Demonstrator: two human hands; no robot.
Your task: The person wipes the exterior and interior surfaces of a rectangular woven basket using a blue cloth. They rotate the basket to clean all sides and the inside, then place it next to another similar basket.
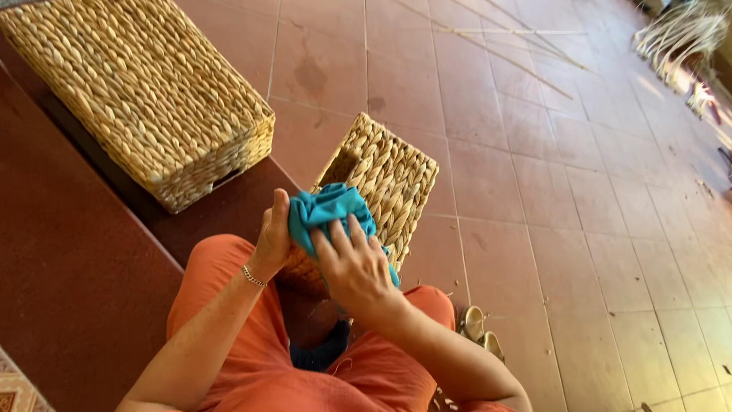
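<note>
Hands: my left hand (271, 238) and right hand (353, 268) clamp a crumpled teal cloth (328, 210) against the small woven straw basket (389, 179). Uneven pressure could tip it off my lap.

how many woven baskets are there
2. A large basket lies upper left on the dark red step; a smaller basket sits by the person's knees, behind the teal cloth in both hands.

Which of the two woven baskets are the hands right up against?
The smaller woven basket in front of the knees. Both the left hand and right hand hold a teal cloth against it. The larger woven basket sits apart, upper left, untouched.
</note>
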